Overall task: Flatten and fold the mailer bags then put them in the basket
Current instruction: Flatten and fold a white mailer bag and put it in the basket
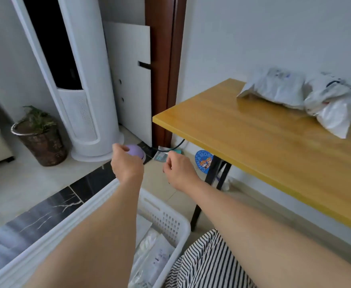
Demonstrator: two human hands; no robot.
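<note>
Two crumpled white mailer bags lie at the far right of the wooden table [253, 142]: one [274, 88] further left, another [336, 104] at the frame's right edge. A white plastic basket [166, 217] stands on the floor at the lower left, with folded bags [153, 258] lying inside it. My left hand [126, 163] and my right hand [178, 171] hover side by side above the basket's far rim, left of the table. Both have loosely curled fingers and hold nothing.
A tall white tower appliance [83, 90] stands at the back left, a potted plant [39, 138] beside it. A purple dome-shaped object [137, 151] and a blue round fan [204, 161] lie on the floor near the black table legs [209, 183].
</note>
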